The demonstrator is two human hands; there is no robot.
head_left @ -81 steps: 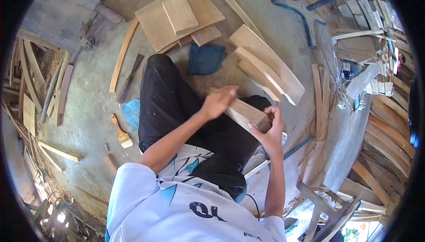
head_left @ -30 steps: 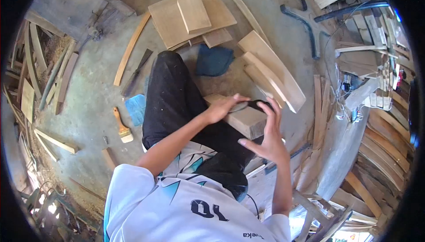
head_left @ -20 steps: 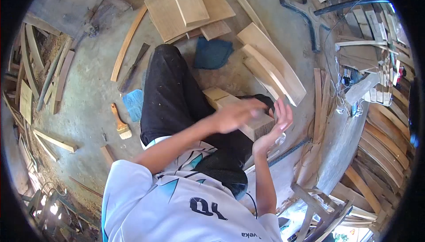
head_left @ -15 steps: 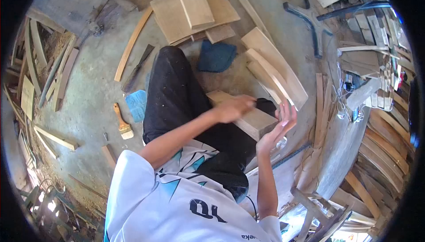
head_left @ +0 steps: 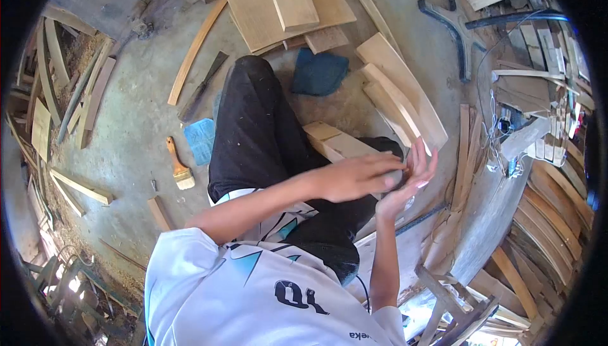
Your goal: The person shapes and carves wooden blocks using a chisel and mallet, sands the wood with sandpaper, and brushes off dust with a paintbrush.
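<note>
A pale wooden block (head_left: 339, 143) lies slanted across my lap, against my dark trousers (head_left: 253, 124). My left hand (head_left: 354, 176) reaches over the near end of the block, fingers bent and slightly smeared by motion. A grey patch shows between its thumb and fingers, too hidden to name. Close beside it my right hand (head_left: 408, 181) is raised at the block's near end, palm turned inward and fingers stretched up and apart. Whether the right palm touches the block cannot be seen.
Boards (head_left: 288, 7) are stacked ahead, near a dark blue cloth (head_left: 320, 72). Planks (head_left: 405, 86) lie to the right. A paintbrush (head_left: 180, 165), a light blue cloth (head_left: 199, 141) and a chisel-like tool (head_left: 202, 88) are on the left. Wood strips (head_left: 532, 219) pile at far right.
My left hand has moved from the middle of the block toward its near end, next to my right hand. My right hand stays raised there. The whole view has shifted slightly.
</note>
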